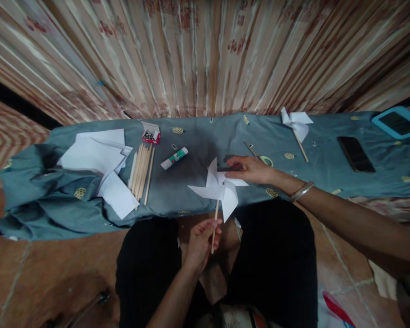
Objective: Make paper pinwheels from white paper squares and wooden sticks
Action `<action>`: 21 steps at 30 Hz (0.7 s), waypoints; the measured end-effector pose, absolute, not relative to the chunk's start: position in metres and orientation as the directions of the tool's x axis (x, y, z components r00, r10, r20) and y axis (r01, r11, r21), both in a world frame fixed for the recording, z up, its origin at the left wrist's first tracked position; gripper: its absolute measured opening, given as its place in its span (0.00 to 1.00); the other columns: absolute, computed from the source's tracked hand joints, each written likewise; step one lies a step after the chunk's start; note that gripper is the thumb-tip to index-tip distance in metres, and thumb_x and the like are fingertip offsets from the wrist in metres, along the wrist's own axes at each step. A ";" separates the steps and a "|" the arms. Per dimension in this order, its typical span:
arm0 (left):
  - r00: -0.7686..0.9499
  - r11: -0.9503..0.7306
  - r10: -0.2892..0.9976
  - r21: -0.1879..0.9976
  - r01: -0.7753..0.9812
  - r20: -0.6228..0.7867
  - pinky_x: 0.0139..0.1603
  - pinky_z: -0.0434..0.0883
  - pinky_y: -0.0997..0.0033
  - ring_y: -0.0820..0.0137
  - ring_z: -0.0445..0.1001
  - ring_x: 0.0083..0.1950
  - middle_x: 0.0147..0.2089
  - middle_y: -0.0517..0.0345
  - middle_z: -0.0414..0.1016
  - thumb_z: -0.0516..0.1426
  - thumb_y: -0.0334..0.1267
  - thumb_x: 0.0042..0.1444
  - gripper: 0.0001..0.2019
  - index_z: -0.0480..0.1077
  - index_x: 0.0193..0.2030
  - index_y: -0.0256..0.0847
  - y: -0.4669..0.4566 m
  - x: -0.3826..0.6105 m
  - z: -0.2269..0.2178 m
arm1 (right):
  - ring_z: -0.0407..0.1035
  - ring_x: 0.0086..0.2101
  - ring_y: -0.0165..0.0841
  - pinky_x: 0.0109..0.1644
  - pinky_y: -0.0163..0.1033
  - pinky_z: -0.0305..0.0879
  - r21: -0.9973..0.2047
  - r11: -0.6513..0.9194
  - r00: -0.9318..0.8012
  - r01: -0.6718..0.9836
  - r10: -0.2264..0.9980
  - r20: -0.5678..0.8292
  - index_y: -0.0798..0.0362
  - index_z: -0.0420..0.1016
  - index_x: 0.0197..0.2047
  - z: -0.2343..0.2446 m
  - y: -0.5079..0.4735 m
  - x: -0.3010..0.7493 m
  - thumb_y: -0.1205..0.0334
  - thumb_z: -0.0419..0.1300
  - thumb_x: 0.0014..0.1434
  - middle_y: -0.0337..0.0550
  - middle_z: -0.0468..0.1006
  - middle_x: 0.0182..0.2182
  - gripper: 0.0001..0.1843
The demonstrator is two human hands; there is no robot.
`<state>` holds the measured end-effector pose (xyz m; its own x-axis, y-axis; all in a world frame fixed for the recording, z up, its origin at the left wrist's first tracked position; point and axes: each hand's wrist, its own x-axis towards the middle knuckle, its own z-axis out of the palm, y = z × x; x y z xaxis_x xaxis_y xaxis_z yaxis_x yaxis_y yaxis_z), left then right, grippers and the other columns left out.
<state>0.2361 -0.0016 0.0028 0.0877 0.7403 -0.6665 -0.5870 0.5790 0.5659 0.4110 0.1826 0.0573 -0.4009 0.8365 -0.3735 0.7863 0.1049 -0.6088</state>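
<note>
My left hand (201, 241) is closed around the wooden stick of a white paper pinwheel (221, 190), below its blades. The pinwheel is held over the near edge of the cloth-covered table, its folded blades facing up. My right hand (247, 169) is at the upper right blade with its fingers stretched out and apart; whether the fingertips touch the paper I cannot tell. Beyond that hand lie scissors (266, 161) with a pale green handle. A glue stick (174, 158) lies to the left of the pinwheel.
Wooden sticks (142, 173) lie in a bundle at left, beside stacked white paper (92, 155). A small red box (151, 133) of metal pins stands behind them. At right are another pinwheel (297, 125), a black phone (356, 154) and a blue-framed tablet (398, 122). A curtain (198, 59) hangs behind.
</note>
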 end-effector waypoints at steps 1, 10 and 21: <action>0.087 0.584 0.733 0.559 -0.589 -0.675 0.14 0.52 0.79 0.83 0.58 0.14 0.20 0.64 0.70 0.72 0.51 0.33 0.24 0.79 0.31 0.33 -0.001 0.236 0.002 | 0.74 0.40 0.40 0.45 0.43 0.68 -0.587 0.161 -0.404 0.793 0.861 -0.309 0.53 0.74 0.57 0.062 0.179 0.411 0.47 0.66 0.54 0.50 0.79 0.50 0.30; 0.098 0.611 0.706 0.534 -0.584 -0.701 0.12 0.54 0.80 0.82 0.59 0.13 0.21 0.63 0.71 0.72 0.54 0.35 0.25 0.79 0.33 0.33 -0.004 0.238 -0.011 | 0.72 0.52 0.43 0.60 0.49 0.64 -0.692 0.304 -0.448 0.655 0.894 -0.030 0.48 0.79 0.49 0.054 0.133 0.412 0.57 0.56 0.65 0.47 0.80 0.49 0.14; 0.118 0.669 0.640 0.476 -0.571 -0.759 0.11 0.56 0.81 0.81 0.61 0.13 0.20 0.63 0.72 0.72 0.56 0.33 0.27 0.78 0.32 0.34 0.000 0.240 -0.006 | 0.74 0.48 0.38 0.56 0.49 0.70 -0.854 0.270 -0.442 0.444 0.895 0.053 0.45 0.81 0.43 0.027 0.127 0.405 0.60 0.64 0.61 0.42 0.81 0.45 0.07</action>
<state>0.2398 -0.0005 -0.0062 0.1182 0.6404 -0.7589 -0.5708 0.6692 0.4758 0.4052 0.1266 0.0265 -0.4421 0.8954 0.0532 0.4440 0.2700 -0.8544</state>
